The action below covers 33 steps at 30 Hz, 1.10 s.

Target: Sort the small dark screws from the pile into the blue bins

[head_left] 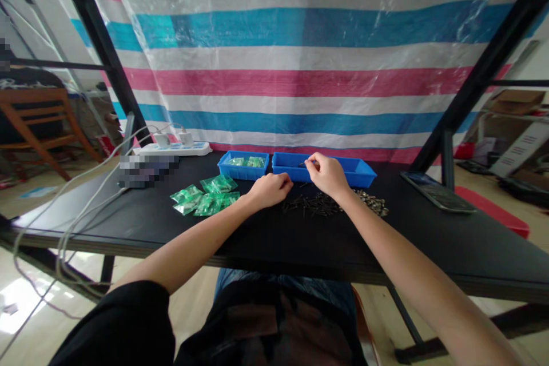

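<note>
My left hand [271, 189] rests curled on the black table [128, 223], fingers closed; what it holds, if anything, is hidden. My right hand [328, 174] hovers at the front rim of the large blue tray [360, 171], thumb and fingers pinched on a small dark screw. Just below it lies a pile of dark screws [315, 204], with a smaller heap of silvery screws [373, 203] to its right. Several small green bags [206, 197] lie left of my left hand.
A smaller blue tray [243, 164] with green bags stands beside the large one. A white power strip [174, 148] with chargers and trailing cables sits at the back left. A phone [437, 191] lies at the right. A striped tarp hangs behind the table.
</note>
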Each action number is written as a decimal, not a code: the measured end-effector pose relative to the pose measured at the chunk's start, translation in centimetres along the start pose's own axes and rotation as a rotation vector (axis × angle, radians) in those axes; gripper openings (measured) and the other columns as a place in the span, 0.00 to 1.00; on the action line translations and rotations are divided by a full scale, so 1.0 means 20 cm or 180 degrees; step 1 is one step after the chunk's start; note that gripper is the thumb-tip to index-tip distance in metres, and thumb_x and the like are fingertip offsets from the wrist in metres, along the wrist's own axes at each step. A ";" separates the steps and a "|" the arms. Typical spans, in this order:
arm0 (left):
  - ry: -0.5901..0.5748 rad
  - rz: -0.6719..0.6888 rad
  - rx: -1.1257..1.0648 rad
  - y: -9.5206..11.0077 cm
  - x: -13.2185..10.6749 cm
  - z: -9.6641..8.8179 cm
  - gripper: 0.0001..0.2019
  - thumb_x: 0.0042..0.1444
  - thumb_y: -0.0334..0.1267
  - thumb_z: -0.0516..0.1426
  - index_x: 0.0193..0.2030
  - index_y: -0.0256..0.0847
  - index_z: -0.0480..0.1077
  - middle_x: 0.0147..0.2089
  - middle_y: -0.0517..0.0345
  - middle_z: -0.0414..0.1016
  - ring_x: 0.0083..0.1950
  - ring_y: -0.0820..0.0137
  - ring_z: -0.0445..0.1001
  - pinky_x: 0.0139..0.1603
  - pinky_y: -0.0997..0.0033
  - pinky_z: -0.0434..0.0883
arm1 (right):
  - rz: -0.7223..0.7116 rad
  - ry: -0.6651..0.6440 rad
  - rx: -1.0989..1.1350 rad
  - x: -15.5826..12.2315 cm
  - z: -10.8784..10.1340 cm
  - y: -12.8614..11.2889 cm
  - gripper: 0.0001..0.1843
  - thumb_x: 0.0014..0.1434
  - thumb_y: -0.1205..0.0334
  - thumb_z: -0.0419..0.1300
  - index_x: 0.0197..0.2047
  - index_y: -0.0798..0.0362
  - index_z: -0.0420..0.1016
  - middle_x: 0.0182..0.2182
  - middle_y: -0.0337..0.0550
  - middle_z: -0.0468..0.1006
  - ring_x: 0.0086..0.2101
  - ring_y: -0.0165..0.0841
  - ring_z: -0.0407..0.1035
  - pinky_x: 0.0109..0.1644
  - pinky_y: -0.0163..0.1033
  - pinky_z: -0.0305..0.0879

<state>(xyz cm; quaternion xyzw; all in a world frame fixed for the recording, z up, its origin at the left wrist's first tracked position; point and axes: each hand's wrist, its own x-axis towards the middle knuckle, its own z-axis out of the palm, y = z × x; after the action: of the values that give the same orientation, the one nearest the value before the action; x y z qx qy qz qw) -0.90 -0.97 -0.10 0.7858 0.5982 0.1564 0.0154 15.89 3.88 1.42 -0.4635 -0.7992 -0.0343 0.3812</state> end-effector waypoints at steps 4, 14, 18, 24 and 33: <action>-0.0051 0.0380 -0.0064 0.00 -0.01 0.01 0.14 0.58 0.45 0.46 0.39 0.42 0.69 0.39 0.55 0.75 0.42 0.64 0.73 0.42 0.68 0.68 | 0.0232 0.0001 -0.0224 0.02 -0.01 0.04 0.11 0.58 0.60 0.52 0.35 0.55 0.74 0.25 0.43 0.76 0.27 0.33 0.69 0.28 0.33 0.54; -0.0116 0.0617 0.0136 -0.03 0.00 0.03 0.12 0.55 0.46 0.52 0.39 0.41 0.70 0.42 0.54 0.71 0.46 0.64 0.69 0.47 0.67 0.67 | 0.0625 -0.0407 -0.0763 0.02 -0.01 0.07 0.12 0.58 0.59 0.53 0.35 0.51 0.78 0.31 0.47 0.78 0.35 0.39 0.72 0.33 0.36 0.58; -0.0140 0.0574 0.0175 -0.02 0.01 0.03 0.10 0.55 0.42 0.52 0.38 0.41 0.71 0.42 0.55 0.71 0.45 0.65 0.70 0.44 0.69 0.68 | 0.0634 -0.0448 -0.0772 0.02 -0.01 0.07 0.11 0.57 0.58 0.54 0.35 0.50 0.78 0.31 0.46 0.78 0.35 0.39 0.72 0.33 0.36 0.58; -0.0144 0.0621 0.0211 -0.05 0.01 -0.02 0.14 0.52 0.49 0.54 0.38 0.42 0.71 0.41 0.55 0.71 0.45 0.64 0.70 0.44 0.68 0.68 | 0.0244 -0.0369 -0.0415 -0.01 0.01 0.01 0.12 0.58 0.57 0.53 0.34 0.51 0.76 0.27 0.43 0.78 0.31 0.35 0.71 0.31 0.34 0.57; -0.0210 0.0575 0.0346 -0.06 0.01 0.00 0.11 0.55 0.41 0.50 0.34 0.40 0.71 0.41 0.53 0.73 0.41 0.64 0.73 0.38 0.71 0.68 | -0.0472 -0.0896 -0.0069 -0.08 0.08 -0.15 0.12 0.58 0.64 0.51 0.33 0.51 0.76 0.29 0.41 0.78 0.31 0.32 0.70 0.31 0.33 0.54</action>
<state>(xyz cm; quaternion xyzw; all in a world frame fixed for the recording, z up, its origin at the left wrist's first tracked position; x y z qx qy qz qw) -1.92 -0.39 -0.28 0.8409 0.5317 0.0986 -0.0217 13.14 1.67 0.03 -0.4075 -0.8763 -0.0056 0.2569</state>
